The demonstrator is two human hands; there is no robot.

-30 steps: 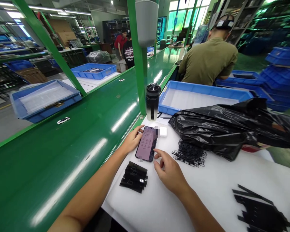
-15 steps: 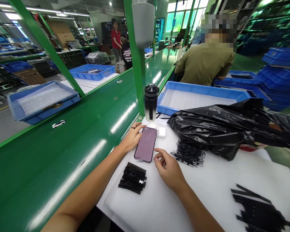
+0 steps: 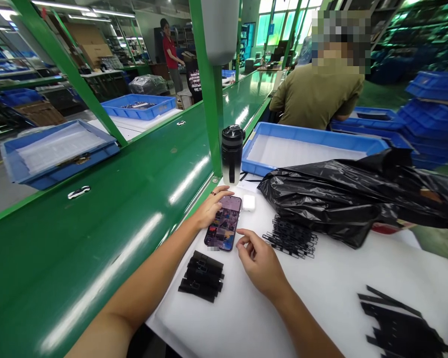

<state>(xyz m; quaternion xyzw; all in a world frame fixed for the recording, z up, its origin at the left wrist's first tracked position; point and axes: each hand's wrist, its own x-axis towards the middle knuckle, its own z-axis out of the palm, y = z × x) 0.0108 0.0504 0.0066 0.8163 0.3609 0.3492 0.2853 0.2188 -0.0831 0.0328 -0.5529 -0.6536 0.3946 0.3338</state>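
Note:
A smartphone (image 3: pixel 228 223) lies face up on the white foam sheet, its screen showing a grid of small pictures. My left hand (image 3: pixel 210 208) rests at its upper left edge, fingers stretched out and partly over the screen. To the right of the phone is my right hand (image 3: pixel 257 256), loosely curled, index finger pointing at the phone's edge and nothing visible in it. A small white case (image 3: pixel 249 203) sits near the phone's upper right corner. Flat black strips (image 3: pixel 201 276) lie below the phone. Thin black frames (image 3: pixel 293 237) are piled right of my right hand.
A black bottle (image 3: pixel 231 156) stands by a green post (image 3: pixel 212 99). Black plastic bags (image 3: pixel 321 194) cover the right side, before a blue tray (image 3: pixel 306 144). More black pieces (image 3: pixel 399 320) lie at lower right. A green conveyor (image 3: pixel 142 199) runs along the left. A person (image 3: pixel 321 89) sits ahead.
The phone's screen has changed from a plain purplish display to a grid of pictures. My left fingers have shifted slightly over the phone's top. The right hand is nearly unmoved.

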